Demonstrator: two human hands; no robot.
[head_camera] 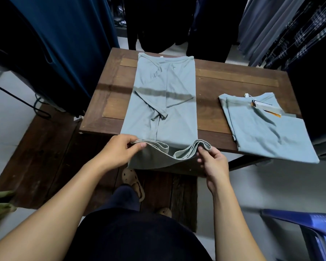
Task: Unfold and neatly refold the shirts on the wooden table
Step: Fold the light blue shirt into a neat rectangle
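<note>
A pale grey-green shirt (166, 102) lies lengthwise on the wooden table (233, 80), its sides and sleeves folded in, the hem end hanging over the near edge. My left hand (119, 149) pinches the hem's left corner, and my right hand (213, 162) pinches its right corner, the stacked layers sagging between them. A second shirt of the same colour (267, 129) lies folded at the table's right, with a paper tag at its collar.
Dark garments (64, 44) hang on racks to the left, behind and to the right of the table. A blue plastic stool (312, 228) stands at the lower right. A wooden floor panel (45, 157) lies under the table.
</note>
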